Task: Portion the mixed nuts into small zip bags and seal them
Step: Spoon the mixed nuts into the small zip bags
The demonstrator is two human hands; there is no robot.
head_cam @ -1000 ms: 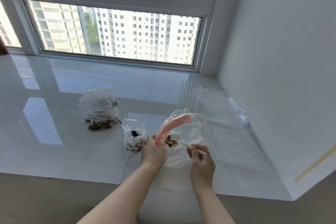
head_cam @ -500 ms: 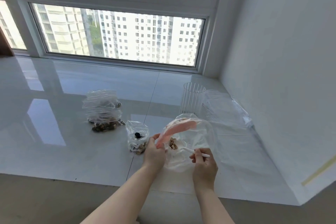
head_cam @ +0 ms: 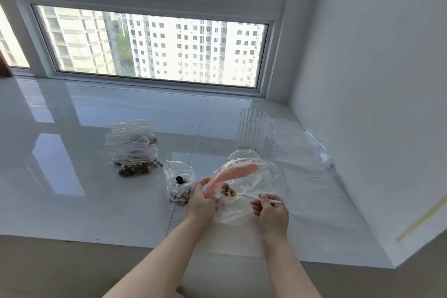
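Note:
My left hand (head_cam: 200,203) pinches the pink zip edge of a clear zip bag (head_cam: 251,191) and holds its mouth open above the sill. My right hand (head_cam: 272,214) grips the handle of a white plastic spoon (head_cam: 256,198) whose bowl, loaded with mixed nuts (head_cam: 227,190), sits inside the bag's mouth. A small bag with some nuts (head_cam: 180,182) stands just left of my left hand. Two filled bags (head_cam: 134,147) lie stacked farther left.
A clear ribbed cup (head_cam: 252,132) stands behind the open bag. A pile of clear plastic bags (head_cam: 296,150) lies by the right wall. The glossy white sill (head_cam: 72,176) runs under a large window, with its front edge near my forearms.
The spoon with nuts has stayed in the bag's mouth while my right hand shifted slightly on the handle. The camera tilted and shifted a little.

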